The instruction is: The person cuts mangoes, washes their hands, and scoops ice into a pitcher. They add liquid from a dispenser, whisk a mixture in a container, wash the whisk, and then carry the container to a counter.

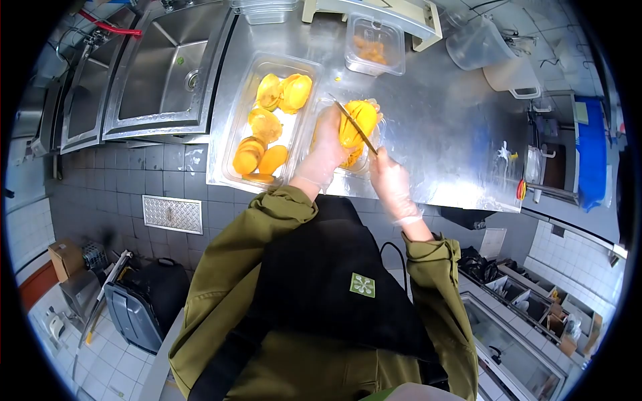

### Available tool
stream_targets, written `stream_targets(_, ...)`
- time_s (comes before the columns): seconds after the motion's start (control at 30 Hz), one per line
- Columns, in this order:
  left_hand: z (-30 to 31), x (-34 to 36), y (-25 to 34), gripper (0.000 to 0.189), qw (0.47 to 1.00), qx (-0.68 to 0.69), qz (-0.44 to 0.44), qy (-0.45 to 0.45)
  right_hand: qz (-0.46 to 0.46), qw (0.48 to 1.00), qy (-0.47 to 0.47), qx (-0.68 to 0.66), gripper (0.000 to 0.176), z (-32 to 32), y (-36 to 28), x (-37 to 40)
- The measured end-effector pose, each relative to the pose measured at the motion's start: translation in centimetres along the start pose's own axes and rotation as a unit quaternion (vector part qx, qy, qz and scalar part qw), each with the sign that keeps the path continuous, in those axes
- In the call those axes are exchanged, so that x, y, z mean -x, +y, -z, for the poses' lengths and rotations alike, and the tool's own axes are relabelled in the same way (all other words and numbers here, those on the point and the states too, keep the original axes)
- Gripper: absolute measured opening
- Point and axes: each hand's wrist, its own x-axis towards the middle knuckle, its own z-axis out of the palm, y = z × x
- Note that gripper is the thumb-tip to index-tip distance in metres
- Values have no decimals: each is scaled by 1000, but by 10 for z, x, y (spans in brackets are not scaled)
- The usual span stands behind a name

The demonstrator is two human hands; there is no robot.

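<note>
My gloved left hand (328,137) is wrapped round a peeled yellow mango (361,120), its fingertips showing at the fruit's far side. In my gloved right hand (390,177) is the handle of a knife (356,125), whose blade lies slantwise across the mango. Beneath the fruit is a clear container (358,162) with orange pieces in it, partly hidden by my left hand. Just left of my left hand, a long clear tray (235,123) holds several yellow mango pieces (266,125).
A clear lidded container (376,50) with orange pieces stands near the back of the steel table (455,140). Steel sinks (175,67) adjoin on the left. Large clear jugs (476,45) are at the back right. A stray yellow bit lies behind my left hand.
</note>
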Motion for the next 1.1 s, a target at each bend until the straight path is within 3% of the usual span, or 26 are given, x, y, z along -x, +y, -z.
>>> stream_targets(0.2,5,-9,-6,48,999,3,-22,-40,-24,1000,-16,-1,16,-1,-11,1)
stream_targets(0.4,-3,-4,0,48,999,29,15,43,-6,999,-12,-43,17,-2,-5,-2)
stream_targets(0.5,1,-6,2,49,999,32,4,-5,-6,999,-24,-46,19,9,-12,1)
stream_targets(0.7,-10,1,-10,52,997,-55,-50,15,-21,997,-26,-70,24,-3,-13,-11)
stream_targets(0.83,-17,1,-1,49,999,19,1,32,-14,994,16,-104,25,12,-17,-7)
stream_targets(1.0,-1,-11,-11,49,999,22,-28,-20,-42,995,-26,-83,21,-8,-11,-5)
stream_targets(1.1,3,-10,-8,48,999,27,-17,-6,-44,993,-44,-103,20,-1,-14,-11)
